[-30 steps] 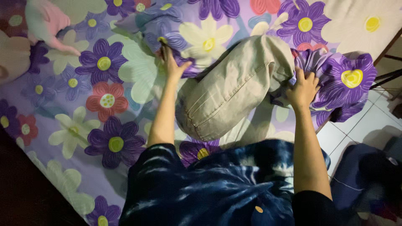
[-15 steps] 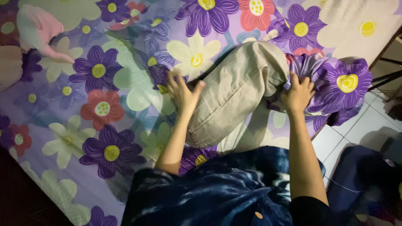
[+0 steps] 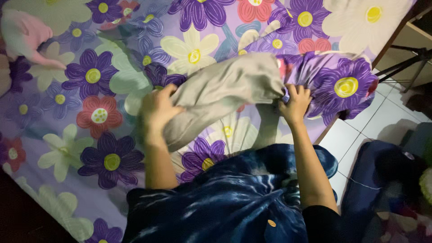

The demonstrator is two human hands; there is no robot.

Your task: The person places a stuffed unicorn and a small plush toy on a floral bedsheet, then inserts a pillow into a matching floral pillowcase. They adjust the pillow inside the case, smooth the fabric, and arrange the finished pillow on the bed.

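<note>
A bed covered by a purple floral sheet [image 3: 90, 76] fills the view from nine to one o'clock. At three o'clock lies a white tiled floor [image 3: 355, 135], dimly lit. Thin dark metal legs [image 3: 405, 60] stand at two o'clock. A pink soft toy [image 3: 24, 36] rests at ten o'clock.

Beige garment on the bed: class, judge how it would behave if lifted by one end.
The beige garment would probably hang floppy: it creases and sags between the left hand and right hand. Likely light and unlikely to slip, since the fingers bunch it easily.
</note>
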